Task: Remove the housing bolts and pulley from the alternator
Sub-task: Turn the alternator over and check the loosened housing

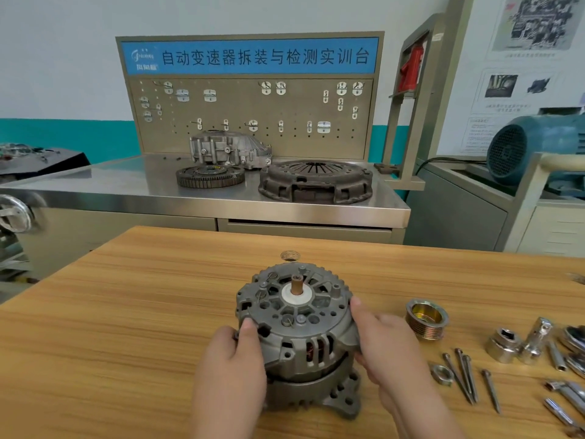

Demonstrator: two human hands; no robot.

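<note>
The grey alternator (297,318) stands on the wooden table (126,312) with its copper shaft end pointing up. My left hand (231,365) grips its left side, thumb on the rim of the upper housing. My right hand (386,346) grips its right side. The brass-coloured grooved pulley (425,318) lies on the table to the right, apart from the alternator. Several long housing bolts (465,375) lie side by side near a hex nut (441,374).
Sockets (503,343) and other chrome tools (566,394) lie at the table's right edge. Behind the table stands a steel bench (221,204) with a clutch cover (316,182), a flywheel ring (210,175) and a pegboard. A small hole (290,255) sits in the tabletop.
</note>
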